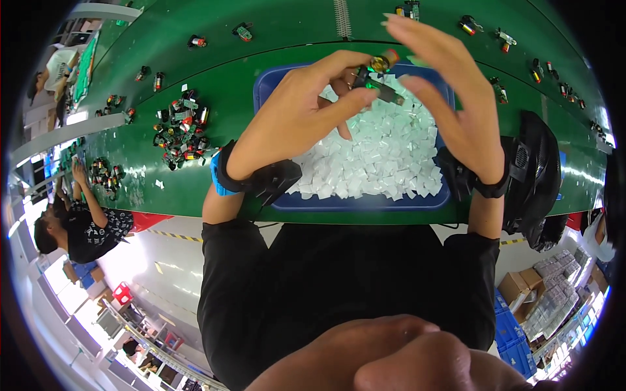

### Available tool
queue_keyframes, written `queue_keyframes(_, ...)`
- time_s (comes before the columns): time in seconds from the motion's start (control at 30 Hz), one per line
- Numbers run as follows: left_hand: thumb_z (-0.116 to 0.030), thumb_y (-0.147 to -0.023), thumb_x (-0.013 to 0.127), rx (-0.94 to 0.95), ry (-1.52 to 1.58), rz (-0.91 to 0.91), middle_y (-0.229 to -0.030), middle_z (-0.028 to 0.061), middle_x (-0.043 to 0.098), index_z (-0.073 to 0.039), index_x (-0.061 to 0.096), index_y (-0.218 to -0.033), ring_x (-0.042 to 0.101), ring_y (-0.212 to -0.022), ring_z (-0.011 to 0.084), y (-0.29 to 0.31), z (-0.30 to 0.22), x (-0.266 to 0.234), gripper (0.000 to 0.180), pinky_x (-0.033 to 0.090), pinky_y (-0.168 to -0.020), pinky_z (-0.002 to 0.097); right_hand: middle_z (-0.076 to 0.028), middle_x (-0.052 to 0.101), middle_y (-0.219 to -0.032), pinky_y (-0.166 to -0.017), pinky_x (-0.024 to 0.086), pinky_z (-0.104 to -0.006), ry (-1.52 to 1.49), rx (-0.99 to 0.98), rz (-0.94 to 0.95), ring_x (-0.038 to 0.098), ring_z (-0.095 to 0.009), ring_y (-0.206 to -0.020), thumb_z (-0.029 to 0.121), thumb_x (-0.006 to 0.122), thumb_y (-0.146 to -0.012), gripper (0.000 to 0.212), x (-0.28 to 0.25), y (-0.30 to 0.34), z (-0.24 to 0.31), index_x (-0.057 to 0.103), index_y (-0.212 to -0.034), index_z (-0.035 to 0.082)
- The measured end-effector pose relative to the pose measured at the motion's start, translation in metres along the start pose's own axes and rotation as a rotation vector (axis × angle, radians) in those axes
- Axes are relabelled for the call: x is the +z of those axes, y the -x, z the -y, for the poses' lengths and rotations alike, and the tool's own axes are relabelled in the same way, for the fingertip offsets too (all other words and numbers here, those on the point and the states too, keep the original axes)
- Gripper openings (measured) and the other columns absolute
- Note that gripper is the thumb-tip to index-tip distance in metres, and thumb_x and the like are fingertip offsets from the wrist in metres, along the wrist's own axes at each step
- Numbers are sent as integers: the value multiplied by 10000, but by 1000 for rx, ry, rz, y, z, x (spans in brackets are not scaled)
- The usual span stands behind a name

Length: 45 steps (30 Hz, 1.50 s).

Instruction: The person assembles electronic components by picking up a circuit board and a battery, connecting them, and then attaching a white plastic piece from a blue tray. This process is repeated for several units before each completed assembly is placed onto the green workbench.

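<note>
My left hand [293,111] is closed around a small electronic assembly [385,62], which has a red and gold cylinder, wires and a dark board, with a green glow on it. Just to its right, my right hand [464,98] is open, thumb and fingers spread. The thumb tip comes close to the dark part; whether it touches, I cannot tell. Beneath both hands stands a blue tray [365,204] full of small white square pieces [372,163]. Black devices are strapped to both wrists, and a blue band shows at my left wrist.
A pile of similar assemblies [181,130] lies left of the tray. More are scattered along the green table [228,68]. A metal spring-like strip [342,19] runs at the far middle. A black bag [536,169] sits on the right edge. Another person [85,221] works at the left.
</note>
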<state>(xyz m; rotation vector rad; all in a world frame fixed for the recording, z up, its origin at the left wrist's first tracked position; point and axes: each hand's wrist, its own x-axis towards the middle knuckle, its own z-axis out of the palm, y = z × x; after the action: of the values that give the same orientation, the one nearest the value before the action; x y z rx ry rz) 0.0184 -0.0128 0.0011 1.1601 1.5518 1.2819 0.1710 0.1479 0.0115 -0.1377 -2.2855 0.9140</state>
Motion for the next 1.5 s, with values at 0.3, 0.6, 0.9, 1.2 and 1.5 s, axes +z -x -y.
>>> queue_keyframes(0.3, -190, -926, 731, -28, 35, 85, -831, 64, 623, 16, 587, -1221, 623, -749, 104, 0, 1, -8, 388, 585, -560, 263, -116, 679, -1077, -811, 508, -330, 35, -119, 325, 624, -244, -956, 6, 793, -751, 368, -20, 8, -8, 657, -1091, 41)
queue_keyframes(0.6, -187, -980, 660, -24, 204, 98, -841, 77, 631, 8, 525, -1263, 637, -757, 113, 2, -5, -6, 370, 598, -575, 273, -87, 713, -1030, -752, 535, -328, 12, -131, 175, 635, -251, -916, -22, 825, -722, 340, -6, 15, 1, 646, -1006, 32)
queue_keyframes(0.9, -176, -1027, 537, -146, 416, 205, -944, 102, 611, 10, 479, -1326, 628, -762, 153, -1, -5, -11, 357, 603, -595, 278, -86, 753, -958, -674, 583, -309, 135, -417, -25, 677, -255, -907, -27, 828, -627, 336, 4, 10, 3, 676, -922, 29)
queue_keyframes(1.2, -80, -964, 624, -80, 97, 100, -1021, 106, 634, 54, 563, -1254, 647, -819, 162, 2, 4, -2, 326, 616, -668, 297, -35, 743, -885, -624, 549, -279, 304, -464, -107, 677, -225, -836, 34, 775, -586, 248, 12, 9, -1, 714, -826, 46)
queue_keyframes(1.5, -74, -948, 673, 49, 221, 36, -1032, 128, 686, 41, 585, -1260, 687, -874, 152, -3, 6, 0, 344, 604, -670, 293, -86, 725, -974, -663, 556, -251, 334, -372, -78, 669, -216, -907, 1, 856, -649, 344, 0, 5, 7, 722, -967, 10)
